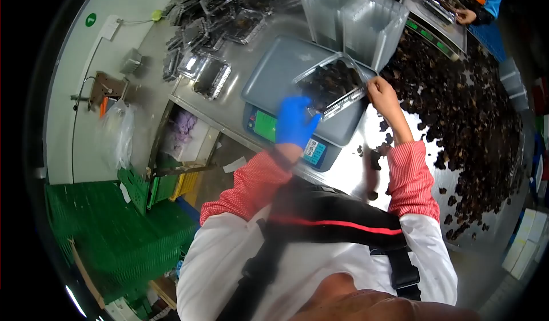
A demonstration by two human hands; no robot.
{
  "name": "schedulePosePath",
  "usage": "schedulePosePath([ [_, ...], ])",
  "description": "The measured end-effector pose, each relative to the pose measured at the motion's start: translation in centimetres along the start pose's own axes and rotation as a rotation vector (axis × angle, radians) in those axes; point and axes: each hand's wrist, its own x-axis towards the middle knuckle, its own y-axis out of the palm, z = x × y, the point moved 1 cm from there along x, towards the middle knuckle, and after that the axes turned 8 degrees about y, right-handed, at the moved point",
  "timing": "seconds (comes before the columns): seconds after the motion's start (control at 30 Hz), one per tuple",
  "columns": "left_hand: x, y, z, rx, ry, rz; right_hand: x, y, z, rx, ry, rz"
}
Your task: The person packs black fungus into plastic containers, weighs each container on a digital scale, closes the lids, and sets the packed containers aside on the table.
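Clear tub (342, 104) with dark pieces (329, 81), over grey pan (267, 76) of scale (328, 162). Right hand (383, 95), bare, pinches tub edge, right side of scale. Left hand (296, 122) (blue-gloved, blurred) against tub, near scale display (265, 126); grip unclear. Filled packs (243, 26) left of scale; loose dark pieces (463, 126) right.

You have one blue-gloved left hand (295, 122), one bare right hand (384, 97) and one clear rectangular plastic tray (333, 86) at one grey plastic scale (269, 75); beyond that scale, two co-worker's hands (466, 17).
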Motion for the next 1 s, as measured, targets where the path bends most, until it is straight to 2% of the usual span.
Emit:
schedulePosePath([
  [0.03,-0.2,0.4,1.7,-0.131,-0.211,0.011,-0.9,-0.7,1.0,0.017,0.04,0.071],
  [0.1,1.9,-1.3,1.3,-0.4,-0.644,0.322,-1.6,-1.3,2.4,0.086,0.181,0.209],
  [0.13,2.6,-2.0,1.1,-0.539,-0.856,0.481,-0.9,-1.0,1.6,0.128,0.15,0.239],
  [0.23,2.8,-1.8,2.8,-0.933,-0.985,0.576,-0.8,-0.3,1.7,0.341,0.095,0.238],
  [0.27,2.4,-1.7,3.1,-0.964,-0.894,0.508,-1.4,0.0,2.6,0.454,0.128,0.237],
  [0.37,2.1,-2.6,3.8,-1.007,-0.947,0.364,-2.0,1.4,3.8,0.657,0.207,0.26],
  [0.4,2.3,-3.1,3.9,-1.076,-0.861,0.268,-1.8,1.8,4.2,0.663,0.226,0.272],
  [0.5,4.6,-5.4,8.1,-1.182,-0.703,0.168,-1.8,3.0,8.1,0.552,0.064,0.327],
  [0.53,5.7,-6.6,8.7,-1.159,-0.639,0.121,-1.2,3.3,8.7,0.465,-0.064,0.376],
  [0.57,7.1,-8.2,9.4,-1.102,-0.552,0.045,-0.9,2.9,10.1,0.286,-0.182,0.295],
  [0.6,8.7,-10.1,10.0,-0.94,-0.379,-0.064,-0.6,2.1,11.5,0.086,-0.328,0.081],
  [0.67,12.5,-13.7,12.3,-0.987,-0.418,-0.25,0.3,-0.4,13.9,-0.286,-0.527,-0.284],
  [0.7,14.8,-15.6,14.2,-1.188,-0.582,-0.349,0.9,-2.0,14.8,-0.457,-0.58,-0.433],
  [0.73,17.2,-17.1,16.3,-1.124,-0.546,-0.408,1.5,-3.2,15.6,-0.582,-0.591,-0.54],
  [0.8,22.0,-19.6,22.4,-1.118,-0.593,-0.438,2.7,-4.8,16.2,-0.799,-0.621,-0.698],
  [0.87,25.3,-20.8,25.8,-1.143,-0.487,-0.334,3.9,-5.5,16.0,-0.908,-0.674,-0.763],
  [0.9,26.3,-20.8,26.3,-1.118,-0.452,-0.306,5.0,-5.9,15.0,-0.924,-0.656,-0.651],
  [0.97,26.5,-19.1,22.9,-1.087,-0.562,-0.242,6.8,-6.4,12.8,-0.952,-0.616,-0.425],
  [1.0,26.0,-17.7,20.8,-1.071,-0.618,-0.209,6.5,-6.3,13.5,-0.87,-0.631,-0.43],
])
